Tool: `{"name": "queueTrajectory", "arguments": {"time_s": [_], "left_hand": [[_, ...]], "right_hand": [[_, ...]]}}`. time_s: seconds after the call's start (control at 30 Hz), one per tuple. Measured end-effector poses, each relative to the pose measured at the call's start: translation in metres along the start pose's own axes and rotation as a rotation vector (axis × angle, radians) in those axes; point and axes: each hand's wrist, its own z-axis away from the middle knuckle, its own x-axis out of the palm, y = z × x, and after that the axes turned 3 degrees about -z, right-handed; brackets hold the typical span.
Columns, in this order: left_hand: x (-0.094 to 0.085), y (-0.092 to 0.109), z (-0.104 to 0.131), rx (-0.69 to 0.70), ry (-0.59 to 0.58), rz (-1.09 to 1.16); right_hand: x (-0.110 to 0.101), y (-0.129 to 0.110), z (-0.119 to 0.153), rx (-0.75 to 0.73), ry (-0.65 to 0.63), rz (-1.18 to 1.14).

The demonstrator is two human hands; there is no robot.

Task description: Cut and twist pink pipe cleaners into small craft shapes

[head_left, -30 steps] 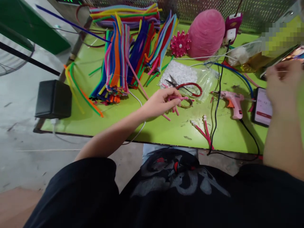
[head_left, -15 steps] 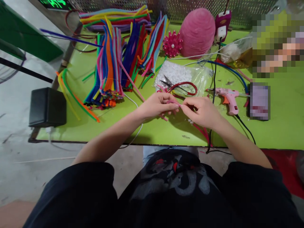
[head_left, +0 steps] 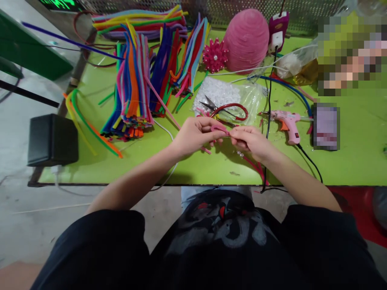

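Observation:
A pink pipe cleaner (head_left: pixel 219 128), bent into a narrow loop, is pinched between my two hands above the front of the table. My left hand (head_left: pixel 196 135) is closed on the looped side. The fingertips of my right hand (head_left: pixel 248 140) grip its end, close beside the left fingertips. Just beyond my hands lie scissors (head_left: pixel 231 110) with red handles, resting on a clear bag of white beads (head_left: pixel 216 90). Below my right hand are a few pearl beads (head_left: pixel 240 154) and darker pink pipe cleaner pieces (head_left: pixel 255 167).
Bundles of coloured pipe cleaners (head_left: pixel 133 84) lie on the left. A pink dome (head_left: pixel 247 42) and a pink beaded flower (head_left: pixel 215 55) stand at the back. To the right are a pink glue gun (head_left: pixel 288 125) with a black cord and a phone (head_left: pixel 326 127). A black box (head_left: pixel 53 139) sits at the left edge.
My right hand has turned, its fingers now curled closer around the pipe cleaner's end. The loop by my left hand shows more plainly. The whole view has shifted slightly.

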Motion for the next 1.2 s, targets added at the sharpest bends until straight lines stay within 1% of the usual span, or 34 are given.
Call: {"name": "queueTrajectory", "arguments": {"time_s": [0.07,0.1,0.13,0.27,0.37,0.53,0.6,0.67,0.77,0.8,0.83,0.9,0.97,1.0,1.13,1.2], "left_hand": [[0.0,0.002,0.002,0.007,0.021,-0.022],[0.0,0.002,0.002,0.002,0.022,-0.027],[-0.001,0.003,0.001,-0.01,0.016,-0.031],[-0.003,0.003,-0.002,-0.062,-0.019,-0.038],[-0.005,0.004,-0.004,-0.045,-0.025,-0.058],[-0.007,0.006,-0.003,-0.046,-0.047,-0.063],[-0.007,0.005,-0.002,-0.041,-0.068,-0.066],[-0.007,0.004,-0.002,-0.006,-0.067,-0.08],[-0.006,0.0,-0.002,0.083,-0.023,-0.103],[-0.006,-0.001,-0.003,0.115,-0.013,-0.111],[-0.006,-0.002,-0.004,0.148,-0.011,-0.119],[-0.006,-0.004,-0.006,0.218,-0.012,-0.126],[-0.006,-0.004,-0.007,0.25,-0.003,-0.124],[-0.006,-0.003,-0.008,0.242,0.005,-0.121],[-0.006,-0.002,-0.007,0.116,-0.017,-0.078],[-0.005,-0.001,-0.007,0.089,-0.032,-0.019]], "right_hand": [[0.001,0.002,0.001,-0.005,0.001,0.018],[0.003,0.002,0.002,-0.041,0.024,0.067],[0.004,0.003,0.003,-0.104,0.06,0.148],[0.006,0.007,0.007,-0.435,0.203,0.572],[0.004,0.012,0.007,-0.518,0.239,0.686],[-0.001,0.014,0.006,-0.501,0.232,0.768],[-0.001,0.011,0.007,-0.517,0.23,0.742],[0.001,0.008,0.007,-0.451,0.182,0.579],[0.001,0.005,0.006,-0.238,0.032,0.186],[0.001,0.004,0.006,-0.189,-0.009,0.085],[0.0,0.004,0.005,-0.158,-0.034,0.019],[-0.001,0.004,0.004,-0.129,-0.054,-0.03],[-0.001,0.004,0.004,-0.135,-0.041,-0.003],[-0.001,0.004,0.005,-0.161,-0.016,0.061],[-0.001,0.007,0.008,-0.387,0.141,0.497],[-0.002,0.009,0.009,-0.485,0.181,0.62]]}}
